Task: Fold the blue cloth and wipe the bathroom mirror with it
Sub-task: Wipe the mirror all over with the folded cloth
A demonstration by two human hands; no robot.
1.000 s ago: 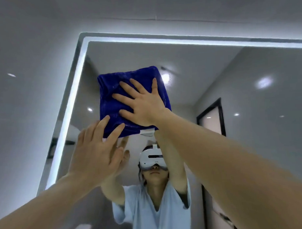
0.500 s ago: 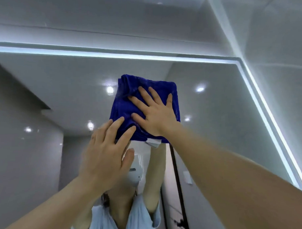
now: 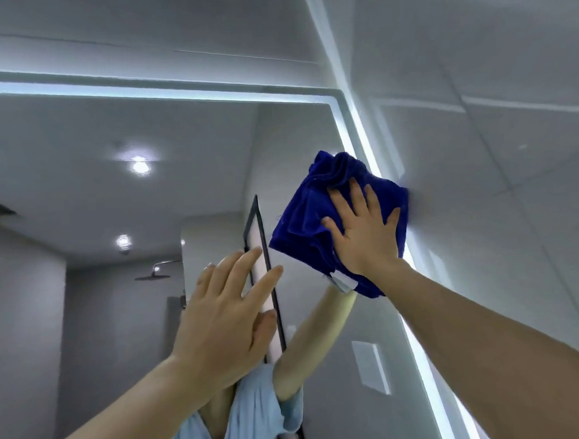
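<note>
**Cloth swept to the mirror's right edge**

Since half a second ago the blue cloth (image 3: 301, 225) has slid from the upper middle of the mirror (image 3: 83, 193) across to its right border. The left hand (image 3: 219, 323) has come off the cloth.

Head view: the cloth is folded into a thick pad, bunched at its 12 o'clock corner. It sits at about 2 o'clock from the frame's centre, pressed over the lit strip (image 3: 353, 125) that edges the glass, with its 3 o'clock side reaching the tiled wall (image 3: 493, 179). The right hand (image 3: 364, 236) lies flat on it, fingers straight and spread, pressing rather than gripping. The left hand is at 7 o'clock from the cloth and apart from it, fingers straight and loosely fanned, holding nothing.

Progress, as I judge it: the folding is done and the wiping is under way, with this pass ending along the upper band. The glass below that band probably still needs wiping.

Hard to tell:
- No streaks or damp marks show, so wiped and unwiped glass cannot be told apart.
- I cannot tell whether the left hand's fingertips touch the glass or hover just off it.
- The mirror's lower part and its 9 o'clock side run out of frame.
- The cloth's face against the glass is hidden; only a white label (image 3: 343, 281) shows at its 6 o'clock edge.
</note>
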